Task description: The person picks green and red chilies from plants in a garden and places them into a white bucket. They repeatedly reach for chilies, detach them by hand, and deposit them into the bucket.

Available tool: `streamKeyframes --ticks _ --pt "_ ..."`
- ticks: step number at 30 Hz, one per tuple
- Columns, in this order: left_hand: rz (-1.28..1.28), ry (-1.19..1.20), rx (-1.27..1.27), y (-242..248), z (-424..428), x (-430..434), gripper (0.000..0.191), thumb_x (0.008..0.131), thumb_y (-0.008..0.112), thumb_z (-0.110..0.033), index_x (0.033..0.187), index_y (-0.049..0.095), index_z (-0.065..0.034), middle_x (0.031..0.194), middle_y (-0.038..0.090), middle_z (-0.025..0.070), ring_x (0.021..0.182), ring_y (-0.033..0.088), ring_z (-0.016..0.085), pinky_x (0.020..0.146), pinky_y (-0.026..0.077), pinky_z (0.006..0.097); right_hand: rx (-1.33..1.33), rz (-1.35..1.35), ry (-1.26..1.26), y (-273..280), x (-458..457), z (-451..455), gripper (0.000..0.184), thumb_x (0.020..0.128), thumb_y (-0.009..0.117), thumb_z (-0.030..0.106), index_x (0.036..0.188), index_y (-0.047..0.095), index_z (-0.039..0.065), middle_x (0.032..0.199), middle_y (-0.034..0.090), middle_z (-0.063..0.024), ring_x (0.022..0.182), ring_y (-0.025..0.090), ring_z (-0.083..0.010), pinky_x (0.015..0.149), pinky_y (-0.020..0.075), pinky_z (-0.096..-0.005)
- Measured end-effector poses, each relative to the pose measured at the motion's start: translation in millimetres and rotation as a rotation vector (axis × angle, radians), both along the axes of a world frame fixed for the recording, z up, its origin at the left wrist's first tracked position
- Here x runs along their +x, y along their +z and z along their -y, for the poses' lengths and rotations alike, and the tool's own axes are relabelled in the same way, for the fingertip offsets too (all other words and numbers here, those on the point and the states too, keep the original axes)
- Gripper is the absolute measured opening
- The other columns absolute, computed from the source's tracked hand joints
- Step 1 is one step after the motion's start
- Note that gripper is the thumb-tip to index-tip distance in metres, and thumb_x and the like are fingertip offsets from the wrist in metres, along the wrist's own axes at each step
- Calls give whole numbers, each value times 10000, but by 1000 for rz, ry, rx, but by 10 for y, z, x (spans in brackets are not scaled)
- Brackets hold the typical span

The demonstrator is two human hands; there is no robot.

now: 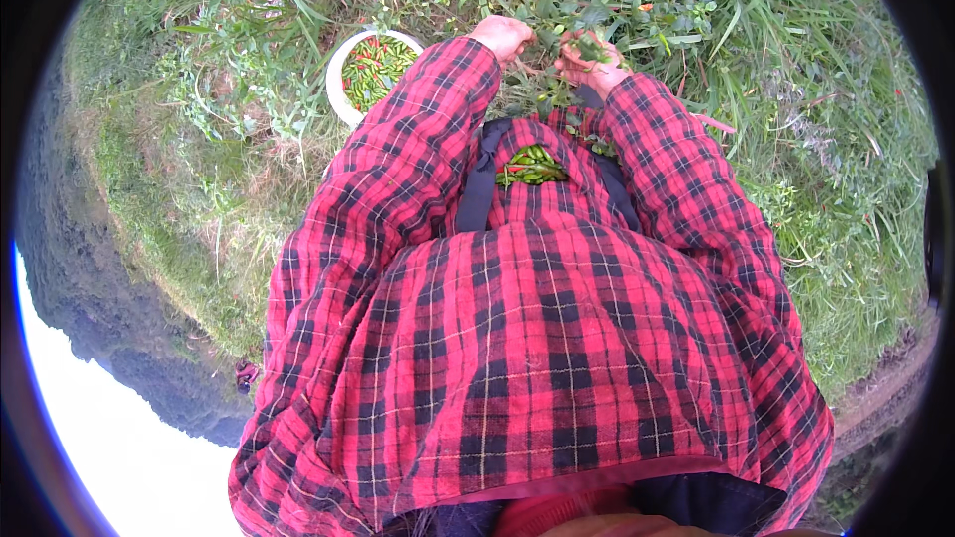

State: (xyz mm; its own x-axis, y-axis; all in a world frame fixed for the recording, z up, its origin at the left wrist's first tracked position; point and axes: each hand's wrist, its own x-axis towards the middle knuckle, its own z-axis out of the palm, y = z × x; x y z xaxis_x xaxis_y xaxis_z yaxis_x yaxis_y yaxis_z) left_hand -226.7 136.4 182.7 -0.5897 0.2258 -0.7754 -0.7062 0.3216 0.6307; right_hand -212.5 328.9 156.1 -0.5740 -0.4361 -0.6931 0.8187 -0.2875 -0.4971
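My left hand is at a leafy chili plant at the top centre, its fingers curled; whether they grip a stem is unclear. Just to its right, my right hand has its fingers bent around green leaves and thin stems of the plant. Below both hands, green chili peppers with a little red among them lie in a fold of the red and black plaid cloth at my lap. A white bucket holding many green and red chili peppers stands on the grass, left of my left hand.
Tall grass and weeds surround me, with small red spots among them. Dark straps hang beside the cloth fold. Far off at the lower left is what looks like a person, near a wooded slope. A bare earth strip runs at the lower right.
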Motion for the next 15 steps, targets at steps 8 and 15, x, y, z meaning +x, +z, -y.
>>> streamKeyframes --ticks 8,15 --pt "-56 138 -12 -22 -64 89 155 809 403 -198 833 534 -118 547 413 -35 382 300 52 337 220 204 60 -103 -57 117 21 69 234 779 564 106 1000 498 66 886 536 -32 795 558 -172 637 484 -265" --pt "32 189 235 115 82 262 235 819 363 -141 948 540 -57 666 489 2 453 348 45 347 233 175 73 -38 -159 174 -18 69 186 780 558 92 957 511 58 852 552 -54 774 576 -170 624 503 -256"
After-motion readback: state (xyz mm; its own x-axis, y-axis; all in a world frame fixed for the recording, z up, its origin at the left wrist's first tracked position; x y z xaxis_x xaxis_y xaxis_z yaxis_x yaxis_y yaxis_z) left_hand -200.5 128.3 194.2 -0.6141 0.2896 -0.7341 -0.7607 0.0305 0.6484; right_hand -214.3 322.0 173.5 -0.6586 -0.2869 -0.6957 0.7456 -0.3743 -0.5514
